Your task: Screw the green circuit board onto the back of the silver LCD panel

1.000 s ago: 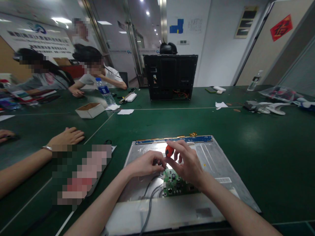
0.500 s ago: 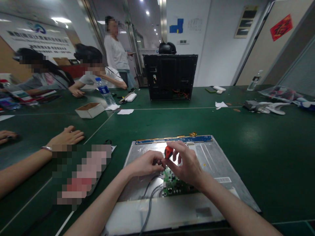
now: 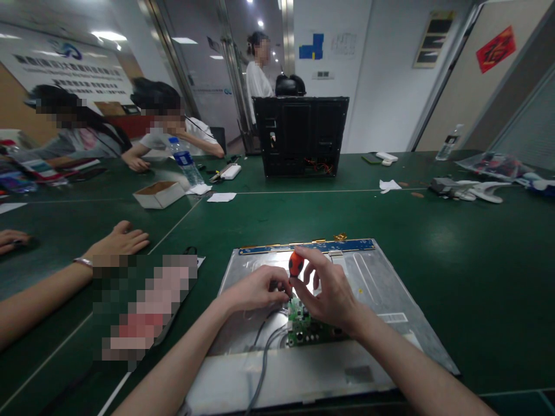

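The right hand (image 3: pixel 326 292) is closed around a screwdriver (image 3: pixel 295 264) with an orange handle, held upright over the green board (image 3: pixel 309 323). The left hand (image 3: pixel 255 289) is curled, its fingertips pinched beside the shaft at the board's top edge; what they grip is too small to tell. The board lies on a metal panel (image 3: pixel 381 289) resting on the green surface (image 3: pixel 455 242), grey cables (image 3: pixel 264 346) leading from it. A co-worker's hand (image 3: pixel 119 241) lies flat to the left.

My right hand (image 3: pixel 329 292) hides the shaft of the orange-handled screwdriver (image 3: pixel 296 264) and part of the green circuit board (image 3: pixel 303 329); the grey cable (image 3: pixel 260 375) runs off the bottom edge.
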Available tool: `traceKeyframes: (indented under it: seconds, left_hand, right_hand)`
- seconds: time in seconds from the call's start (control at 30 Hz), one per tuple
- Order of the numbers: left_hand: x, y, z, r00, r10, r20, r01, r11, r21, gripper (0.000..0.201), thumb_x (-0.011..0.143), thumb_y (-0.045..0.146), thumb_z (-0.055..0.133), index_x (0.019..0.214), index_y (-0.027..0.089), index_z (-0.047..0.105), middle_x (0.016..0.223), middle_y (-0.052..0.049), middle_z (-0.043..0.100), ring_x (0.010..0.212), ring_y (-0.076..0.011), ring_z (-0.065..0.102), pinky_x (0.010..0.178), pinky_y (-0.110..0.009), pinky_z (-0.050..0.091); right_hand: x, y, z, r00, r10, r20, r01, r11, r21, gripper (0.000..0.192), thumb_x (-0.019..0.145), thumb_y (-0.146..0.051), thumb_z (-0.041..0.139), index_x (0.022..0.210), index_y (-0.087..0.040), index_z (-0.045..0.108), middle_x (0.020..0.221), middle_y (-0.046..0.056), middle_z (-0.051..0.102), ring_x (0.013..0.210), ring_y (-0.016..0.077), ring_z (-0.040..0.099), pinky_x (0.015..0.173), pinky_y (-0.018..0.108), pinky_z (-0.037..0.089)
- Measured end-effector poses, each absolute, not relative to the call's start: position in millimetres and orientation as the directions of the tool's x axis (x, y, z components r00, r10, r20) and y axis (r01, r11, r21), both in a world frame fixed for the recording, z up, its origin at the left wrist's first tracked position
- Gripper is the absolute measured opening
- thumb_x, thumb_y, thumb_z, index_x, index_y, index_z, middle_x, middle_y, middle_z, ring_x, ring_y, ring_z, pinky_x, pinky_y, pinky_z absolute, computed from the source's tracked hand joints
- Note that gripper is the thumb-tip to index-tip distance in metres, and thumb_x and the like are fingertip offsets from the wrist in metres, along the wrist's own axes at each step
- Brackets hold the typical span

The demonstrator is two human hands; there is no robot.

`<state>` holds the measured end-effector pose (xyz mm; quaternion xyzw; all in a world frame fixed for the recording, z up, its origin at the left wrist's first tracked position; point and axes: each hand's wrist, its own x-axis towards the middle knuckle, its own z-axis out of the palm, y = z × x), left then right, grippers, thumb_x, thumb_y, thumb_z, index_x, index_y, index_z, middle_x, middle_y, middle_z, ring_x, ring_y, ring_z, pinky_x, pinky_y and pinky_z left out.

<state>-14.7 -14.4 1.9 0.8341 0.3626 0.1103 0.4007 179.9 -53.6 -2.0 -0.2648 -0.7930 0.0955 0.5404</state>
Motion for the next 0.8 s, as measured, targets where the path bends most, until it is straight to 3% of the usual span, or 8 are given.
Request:
traceKeyframes:
  seconds: [0.17,0.37,0.57,0.8]
  left_hand:
    - [-16.1,-12.6,-0.5,0.710,0.695,-0.109,0.524,-0.419,0.741,0.002,0.073,0.017,0.065,0.072,0.016,0.064,0.067,0.003,0.053,0.066,-0.0145,0.049,0.063,-0.024,0.036]
    - [-14.3,-15.3,4.9,0.707,0.697,-0.118,0.520,-0.401,0.754,0.003,0.075,0.017,0.064,0.072,0.016,0.065,0.072,0.002,0.059,0.069,-0.0153,0.053,0.066,-0.025,0.040]
    - [-13.7,-15.5,3.8,0.704,0.701,-0.113,0.522,-0.402,0.752,0.005,0.075,0.019,0.064,0.072,0.015,0.066,0.073,0.000,0.061,0.070,-0.0159,0.053,0.065,-0.025,0.040]
    - [-15.2,-12.6,0.4,0.722,0.684,-0.105,0.507,-0.420,0.753,0.004,0.073,0.017,0.063,0.070,0.016,0.064,0.066,0.003,0.056,0.066,-0.0148,0.051,0.063,-0.024,0.037]
  right_hand:
    - [180.3,-51.3,-0.3,-0.244,0.504,0.828,0.315,0.849,-0.424,0.042,0.094,-0.029,0.060,0.131,-0.028,0.040,0.088,0.000,0.059,0.058,0.0096,0.050,0.045,0.019,0.044]
    - [180.1,-51.6,0.4,-0.235,0.503,0.832,0.369,0.838,-0.402,0.039,0.096,-0.025,0.056,0.132,-0.028,0.044,0.095,0.003,0.058,0.056,0.0083,0.050,0.044,0.020,0.045]
    - [180.0,-54.2,1.1,-0.292,0.496,0.818,0.358,0.850,-0.387,0.049,0.093,-0.017,0.051,0.140,-0.022,0.037,0.101,0.007,0.065,0.058,0.0097,0.054,0.046,0.022,0.046]
    - [180.1,-52.8,-1.9,-0.277,0.523,0.806,0.346,0.837,-0.424,0.046,0.093,-0.023,0.058,0.134,-0.025,0.039,0.089,0.001,0.063,0.055,0.0093,0.053,0.044,0.021,0.042]
